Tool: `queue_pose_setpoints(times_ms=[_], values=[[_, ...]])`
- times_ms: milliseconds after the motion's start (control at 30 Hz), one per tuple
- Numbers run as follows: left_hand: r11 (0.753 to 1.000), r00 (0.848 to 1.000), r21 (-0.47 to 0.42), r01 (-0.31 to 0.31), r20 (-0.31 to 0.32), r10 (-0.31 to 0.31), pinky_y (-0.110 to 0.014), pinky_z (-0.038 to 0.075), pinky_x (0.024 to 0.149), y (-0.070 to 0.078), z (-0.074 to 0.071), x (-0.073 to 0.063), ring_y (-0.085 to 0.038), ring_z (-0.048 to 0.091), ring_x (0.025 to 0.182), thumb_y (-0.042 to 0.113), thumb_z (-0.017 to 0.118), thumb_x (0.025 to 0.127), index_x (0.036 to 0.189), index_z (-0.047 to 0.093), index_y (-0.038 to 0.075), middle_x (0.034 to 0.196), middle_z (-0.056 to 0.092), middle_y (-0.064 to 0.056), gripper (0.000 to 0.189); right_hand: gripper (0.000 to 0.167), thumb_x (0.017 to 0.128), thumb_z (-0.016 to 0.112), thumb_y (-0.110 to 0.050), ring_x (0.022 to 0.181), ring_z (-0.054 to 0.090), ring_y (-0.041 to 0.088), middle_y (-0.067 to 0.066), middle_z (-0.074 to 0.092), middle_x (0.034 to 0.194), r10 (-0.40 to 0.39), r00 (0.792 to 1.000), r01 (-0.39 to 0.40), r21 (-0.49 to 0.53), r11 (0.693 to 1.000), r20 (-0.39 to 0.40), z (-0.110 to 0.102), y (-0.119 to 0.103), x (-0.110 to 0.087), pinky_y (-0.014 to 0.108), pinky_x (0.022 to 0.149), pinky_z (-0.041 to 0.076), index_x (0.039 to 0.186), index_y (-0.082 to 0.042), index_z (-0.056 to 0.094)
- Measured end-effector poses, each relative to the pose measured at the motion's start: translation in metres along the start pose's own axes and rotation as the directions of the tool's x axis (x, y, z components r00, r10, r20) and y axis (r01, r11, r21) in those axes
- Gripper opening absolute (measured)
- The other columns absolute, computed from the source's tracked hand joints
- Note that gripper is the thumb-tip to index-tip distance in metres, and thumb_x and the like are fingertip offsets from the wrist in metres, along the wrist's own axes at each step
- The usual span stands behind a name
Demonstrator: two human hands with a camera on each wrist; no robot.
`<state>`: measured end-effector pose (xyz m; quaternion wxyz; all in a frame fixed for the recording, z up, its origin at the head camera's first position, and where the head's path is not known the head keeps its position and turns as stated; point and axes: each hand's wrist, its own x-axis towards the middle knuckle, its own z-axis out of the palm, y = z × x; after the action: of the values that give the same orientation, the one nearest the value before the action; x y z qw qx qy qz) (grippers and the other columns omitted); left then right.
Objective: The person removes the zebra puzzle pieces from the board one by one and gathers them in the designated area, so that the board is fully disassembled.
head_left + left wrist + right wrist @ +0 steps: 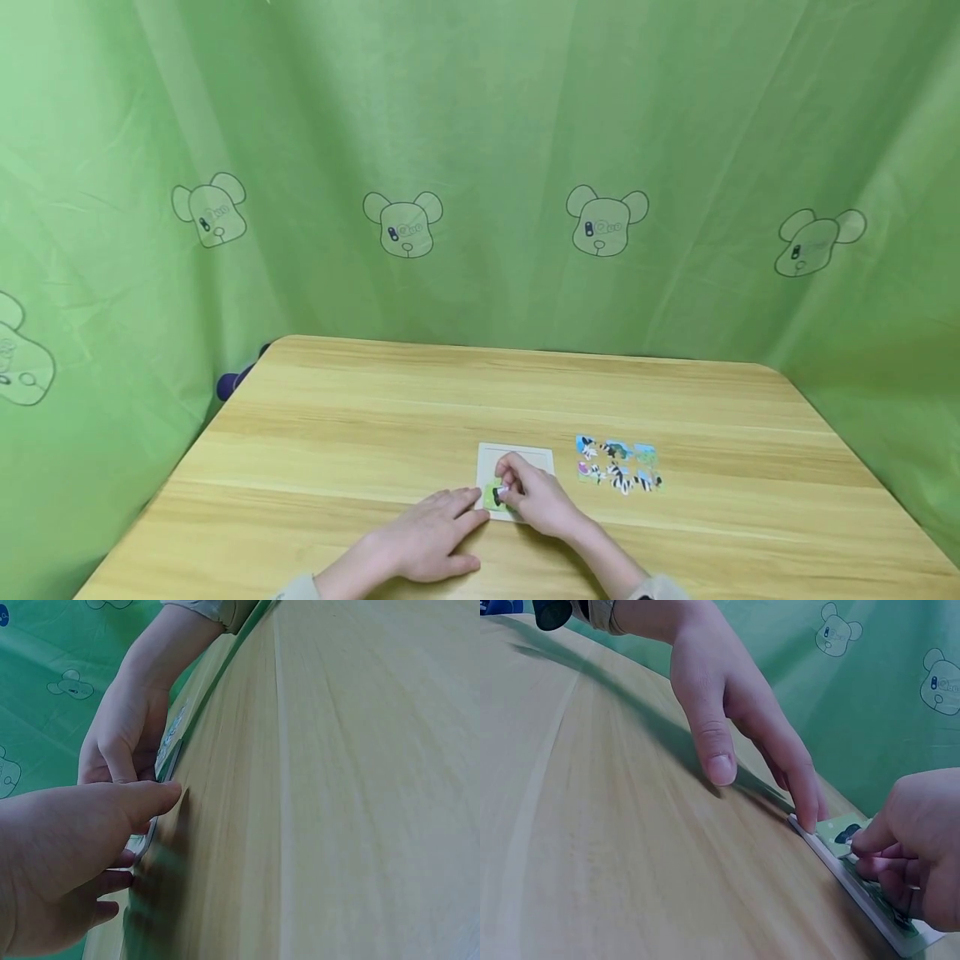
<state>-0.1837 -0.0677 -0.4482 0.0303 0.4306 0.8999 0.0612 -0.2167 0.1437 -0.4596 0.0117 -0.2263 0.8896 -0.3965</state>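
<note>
A white square puzzle tray [516, 447] lies on the table in front of the person. At its near left corner is a green puzzle piece [490, 497] with a dark patch. The right hand [538, 497] reaches over the tray and pinches this piece at its right side between thumb and curled fingers. The left hand [431, 535] lies left of the tray, fingers extended, fingertips on its left border. In the right wrist view, a left fingertip presses the tray's corner beside the piece [838, 831], and the thumb stands apart. Part of the tray is hidden beneath the right hand.
Several loose puzzle pieces [619, 479] with zebra-like stripes, blue and green lie in two rows right of the tray. The wooden table [360, 417] reaches back to a green curtain [495, 100] with bear-head outlines. A dark purple object [228, 385] shows past the table's left edge.
</note>
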Motion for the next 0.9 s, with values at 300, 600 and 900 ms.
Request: queue_pose_setpoints(times_ms=[300,600,900], values=[[1.0,1.0,0.004,0.02,0.02,-0.02,-0.041,0.03,0.107,0.001,0.0,0.003,-0.024,0.032,0.133,0.05,0.05,0.09,0.138,0.043,0.014,0.146,0.033,-0.011,0.06,0.021,0.083,0.059,0.004,0.074,0.051,0.013,0.007,0.052,0.084,0.064,0.997,-0.073,0.341,0.937,0.038,-0.01,0.007,-0.002,0.021,0.063,0.048,0.102,0.002,0.049],[1.0,1.0,-0.008,0.018,0.005,-0.018,-0.041,0.031,0.106,0.003,0.001,0.003,-0.026,0.034,0.132,0.049,0.05,0.09,0.135,0.045,0.012,0.145,0.035,-0.013,0.059,0.028,0.08,0.065,-0.002,0.076,0.054,0.018,0.008,0.056,0.085,0.149,0.988,-0.131,0.33,0.935,-0.029,-0.043,0.022,-0.014,0.023,0.067,0.05,0.104,0.005,0.051],[1.0,1.0,-0.008,0.013,0.003,-0.013,-0.04,0.031,0.106,0.005,0.0,0.004,-0.024,0.034,0.132,0.05,0.049,0.09,0.135,0.045,0.009,0.145,0.035,-0.012,0.061,0.031,0.082,0.064,-0.002,0.064,0.056,0.019,0.01,0.057,0.082,0.302,0.952,-0.267,0.349,0.898,-0.049,-0.081,0.049,-0.041,0.027,0.054,0.051,0.107,0.008,0.05]])
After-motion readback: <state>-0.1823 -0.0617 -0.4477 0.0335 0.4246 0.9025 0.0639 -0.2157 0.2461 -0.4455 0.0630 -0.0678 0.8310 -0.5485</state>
